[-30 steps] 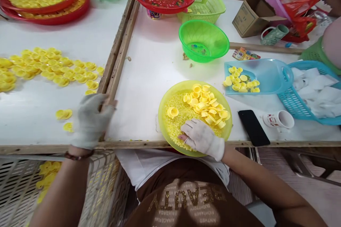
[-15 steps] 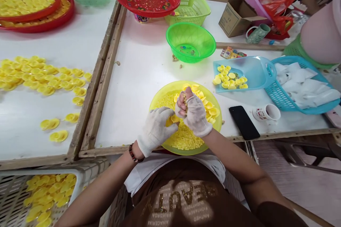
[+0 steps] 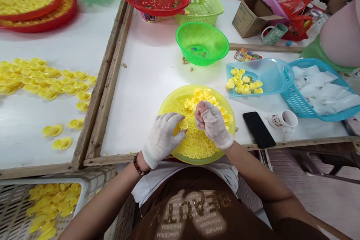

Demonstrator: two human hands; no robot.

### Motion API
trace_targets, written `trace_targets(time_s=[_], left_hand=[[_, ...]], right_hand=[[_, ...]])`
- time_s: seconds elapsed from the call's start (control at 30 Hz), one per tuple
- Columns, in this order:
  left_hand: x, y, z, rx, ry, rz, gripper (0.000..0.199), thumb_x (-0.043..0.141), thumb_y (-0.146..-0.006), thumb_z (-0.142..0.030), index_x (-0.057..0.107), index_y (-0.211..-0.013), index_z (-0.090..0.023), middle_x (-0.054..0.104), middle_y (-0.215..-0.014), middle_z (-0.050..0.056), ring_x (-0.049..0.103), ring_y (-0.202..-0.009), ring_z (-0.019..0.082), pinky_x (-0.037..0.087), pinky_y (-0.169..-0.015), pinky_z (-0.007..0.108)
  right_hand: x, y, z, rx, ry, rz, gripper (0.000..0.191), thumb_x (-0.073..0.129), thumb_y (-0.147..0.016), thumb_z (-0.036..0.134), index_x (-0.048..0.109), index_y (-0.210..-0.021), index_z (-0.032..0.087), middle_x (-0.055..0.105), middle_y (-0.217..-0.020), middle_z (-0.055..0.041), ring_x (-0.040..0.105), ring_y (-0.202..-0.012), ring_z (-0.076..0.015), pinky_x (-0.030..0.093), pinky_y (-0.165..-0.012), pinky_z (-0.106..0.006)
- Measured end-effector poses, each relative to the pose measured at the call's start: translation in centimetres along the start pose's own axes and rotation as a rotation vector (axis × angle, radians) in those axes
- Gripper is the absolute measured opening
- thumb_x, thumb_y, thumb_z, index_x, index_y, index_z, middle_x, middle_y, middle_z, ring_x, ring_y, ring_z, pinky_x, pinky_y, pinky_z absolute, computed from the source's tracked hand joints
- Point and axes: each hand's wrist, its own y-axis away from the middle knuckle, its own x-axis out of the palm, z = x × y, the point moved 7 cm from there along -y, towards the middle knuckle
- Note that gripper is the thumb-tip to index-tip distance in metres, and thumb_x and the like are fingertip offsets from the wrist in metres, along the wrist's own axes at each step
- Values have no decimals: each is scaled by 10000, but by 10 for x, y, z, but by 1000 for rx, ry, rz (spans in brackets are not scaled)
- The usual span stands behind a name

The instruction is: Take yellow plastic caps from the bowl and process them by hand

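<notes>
Both my hands wear white gloves with bare fingertips. My left hand (image 3: 165, 135) pinches a small round yellow plastic cup (image 3: 183, 124) between thumb and fingers, its opening facing up. My right hand (image 3: 210, 122) is closed with the fingers curled in, just right of that cup; small yellow beads showed between its fingers a moment before, but its palm is hidden now. Below both hands sits a yellow basin (image 3: 165, 101) with many small yellow beads (image 3: 197, 146) in it. More yellow cup pieces (image 3: 206, 93) are heaped at its far right side.
A blue scoop tray (image 3: 271, 77) with yellow pieces, a phone (image 3: 258, 129) and a mug (image 3: 282, 119) lie to the right. Beyond the basin stands a green bowl (image 3: 202, 43). Left of a wooden edge (image 3: 105, 82), yellow discs (image 3: 36, 78) are spread on the table.
My right hand has moved right and slightly down, away from my left hand, its fingers curling further in. The cup in my left hand shows more fully now.
</notes>
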Motion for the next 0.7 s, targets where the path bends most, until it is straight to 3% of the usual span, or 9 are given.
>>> trace_targets(time_s=[0.1, 0.17, 0.3, 0.43, 0.57, 0.7], left_hand=[[-7, 4, 2, 5, -54, -53, 259, 667, -875, -246, 592, -1118, -196, 687, -1127, 95, 649, -1034, 278, 493, -925, 438], [-10, 4, -2, 32, -79, -97, 240, 663, -871, -242, 590, -1095, -195, 687, -1110, 100, 652, -1019, 278, 499, -914, 435], [-7, 3, -15, 117, -87, -135, 162, 627, -862, -193, 587, -1019, -189, 693, -1047, 95, 658, -946, 267, 514, -865, 429], [-8, 6, -12, 99, -4, -147, 178, 651, -872, -216, 594, -1038, -187, 705, -1052, 86, 670, -972, 257, 532, -873, 412], [-20, 13, 7, -4, 95, -150, 234, 686, -880, -263, 622, -1090, -184, 716, -1049, 71, 680, -969, 233, 549, -883, 395], [-54, 19, 43, -118, 90, -200, 229, 654, -901, -281, 647, -1107, -182, 690, -1108, 83, 660, -1021, 217, 539, -934, 373]], right_hand=[[1, 15, 5, -162, 594, 121, 232, 588, -945, 399, 534, -810, 219, 567, -779, -5, 508, -704, -149, 431, -683, -311], [9, 22, 6, -251, 840, 167, 156, 641, -904, 349, 578, -901, 207, 629, -891, -45, 555, -833, -190, 439, -795, -352], [11, 16, -3, -108, 773, 175, 191, 650, -890, 350, 546, -979, 216, 582, -783, 18, 531, -696, -148, 428, -680, -304], [8, 11, -4, -60, 638, 334, 68, 540, -933, 236, 547, -997, 212, 604, -831, 19, 553, -721, -129, 451, -685, -276], [5, 17, 7, -207, 980, 405, 194, 489, -920, 124, 577, -1076, 199, 659, -994, -41, 598, -903, -180, 468, -847, -337], [24, 11, 13, -416, 1379, 390, 150, 511, -936, 138, 617, -1030, 186, 642, -1077, -104, 557, -986, -254, 436, -872, -395]])
